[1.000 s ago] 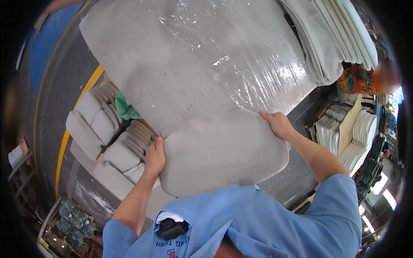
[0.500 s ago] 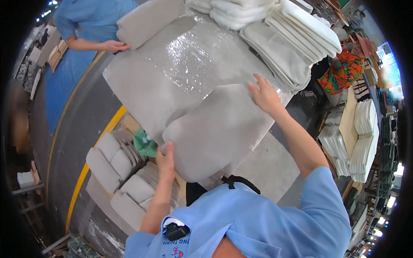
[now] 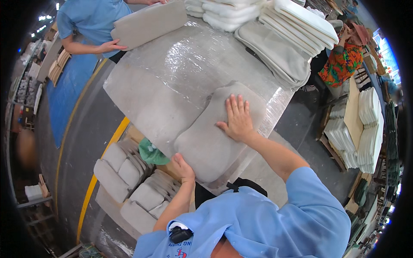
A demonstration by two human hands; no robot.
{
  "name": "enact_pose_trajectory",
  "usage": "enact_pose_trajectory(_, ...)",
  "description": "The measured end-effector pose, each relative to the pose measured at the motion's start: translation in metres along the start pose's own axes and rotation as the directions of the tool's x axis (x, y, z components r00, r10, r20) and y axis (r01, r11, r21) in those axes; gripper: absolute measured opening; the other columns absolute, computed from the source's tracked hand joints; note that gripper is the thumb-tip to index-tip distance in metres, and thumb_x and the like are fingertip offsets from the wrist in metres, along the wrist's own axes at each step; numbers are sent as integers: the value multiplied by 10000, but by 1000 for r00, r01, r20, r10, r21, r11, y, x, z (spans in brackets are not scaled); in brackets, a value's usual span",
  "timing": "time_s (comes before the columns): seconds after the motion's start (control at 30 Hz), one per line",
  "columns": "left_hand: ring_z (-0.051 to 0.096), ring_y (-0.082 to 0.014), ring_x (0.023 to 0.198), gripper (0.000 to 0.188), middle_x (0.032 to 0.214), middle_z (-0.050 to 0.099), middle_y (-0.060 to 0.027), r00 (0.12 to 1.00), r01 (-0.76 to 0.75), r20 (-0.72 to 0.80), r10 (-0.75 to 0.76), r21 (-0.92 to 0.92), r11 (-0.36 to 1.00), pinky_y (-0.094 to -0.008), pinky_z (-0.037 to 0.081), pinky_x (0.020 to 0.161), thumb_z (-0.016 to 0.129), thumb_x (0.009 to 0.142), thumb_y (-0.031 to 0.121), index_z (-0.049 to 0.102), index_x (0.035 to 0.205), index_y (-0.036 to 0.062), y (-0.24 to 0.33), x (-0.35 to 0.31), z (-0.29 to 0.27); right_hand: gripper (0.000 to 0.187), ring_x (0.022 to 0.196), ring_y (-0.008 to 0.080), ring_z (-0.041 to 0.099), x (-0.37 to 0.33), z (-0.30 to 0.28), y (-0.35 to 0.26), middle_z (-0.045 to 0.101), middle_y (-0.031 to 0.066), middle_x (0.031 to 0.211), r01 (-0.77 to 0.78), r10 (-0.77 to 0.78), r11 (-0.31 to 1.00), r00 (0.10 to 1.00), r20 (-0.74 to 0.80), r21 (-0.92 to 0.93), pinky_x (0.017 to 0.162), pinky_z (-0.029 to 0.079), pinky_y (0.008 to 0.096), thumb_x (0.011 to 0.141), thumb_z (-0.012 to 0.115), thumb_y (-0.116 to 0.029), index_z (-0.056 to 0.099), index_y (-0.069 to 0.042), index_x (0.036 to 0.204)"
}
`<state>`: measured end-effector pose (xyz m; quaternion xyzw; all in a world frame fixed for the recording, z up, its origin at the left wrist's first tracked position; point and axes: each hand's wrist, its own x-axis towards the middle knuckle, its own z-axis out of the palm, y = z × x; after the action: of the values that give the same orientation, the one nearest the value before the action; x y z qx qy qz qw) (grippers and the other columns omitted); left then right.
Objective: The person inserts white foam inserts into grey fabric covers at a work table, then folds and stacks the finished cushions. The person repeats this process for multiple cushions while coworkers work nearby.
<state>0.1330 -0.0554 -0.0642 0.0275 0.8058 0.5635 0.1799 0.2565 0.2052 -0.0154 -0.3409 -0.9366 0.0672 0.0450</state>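
Note:
A grey contoured pillow (image 3: 211, 144) lies on the near corner of the plastic-wrapped table (image 3: 146, 92), with its near end by my torso. My right hand (image 3: 238, 119) rests flat on its upper face, fingers spread. At the pillow's left edge, my left hand (image 3: 184, 167) grips the side with the thumb up; its other fingers are partly hidden. Across the table at the far left, a co-worker's hand (image 3: 111, 46) supports another grey pillow (image 3: 150, 25).
Folded grey covers (image 3: 275, 53) and white pads (image 3: 303, 26) are stacked at the table's far right. Below left, grey pillows (image 3: 114, 172) stand in rows beside a green bag (image 3: 152, 152). White stacks (image 3: 350, 129) fill a rack on the right, near another person (image 3: 342, 64).
My right hand has come left off the pillow's far edge and now presses flat on its top. The pillow has shifted right and lies flatter. The co-worker's pillow has turned more level.

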Motion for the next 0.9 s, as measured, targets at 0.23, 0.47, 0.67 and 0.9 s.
enact_pose_trajectory(0.23, 561, -287, 1062, 508, 1116, 603, -174, 995, -98, -2, 98, 43, 994, -408, 427, 998, 365, 1151, 430, 553, 1155, -42, -1, 1, 2, 1022, 1617, 471, 86, -23, 5, -63, 186, 263, 1734, 155, -164, 982, 984, 74, 107, 1286, 85, 634, 983, 468, -728, 277, 28, 1645)
enact_pose_trajectory(0.47, 557, -307, 1032, 519, 1082, 596, -178, 992, -123, 30, 122, 32, 992, -421, 433, 972, 350, 1148, 437, 559, 1117, -37, -4, -1, -2, 962, 1620, 468, 85, -43, 11, -104, 191, 274, 1730, 268, -290, 946, 950, 113, 181, 1288, 74, 637, 1012, 434, -685, 290, 30, 1640)
enact_pose_trajectory(0.67, 569, -299, 1149, 623, 1223, 630, -169, 988, -27, 147, 47, -134, 991, -413, 427, 1044, 344, 1142, 524, 587, 1249, -40, -22, 10, -15, 875, 1618, 459, 122, -78, 11, -142, 210, 284, 1724, 476, -510, 845, 855, 99, 242, 1296, 88, 611, 1040, 441, -577, 293, 51, 1631)
enact_pose_trajectory(0.9, 579, -304, 1285, 835, 1404, 631, -182, 957, 187, 273, -101, -312, 931, -396, 411, 1125, 321, 1108, 656, 581, 1396, -84, -4, 21, -23, 713, 1613, 402, 201, -117, 10, -113, 274, 234, 1717, 569, -722, 601, 687, 77, 561, 1298, 133, 580, 1035, 552, -406, 397, -5, 1603)
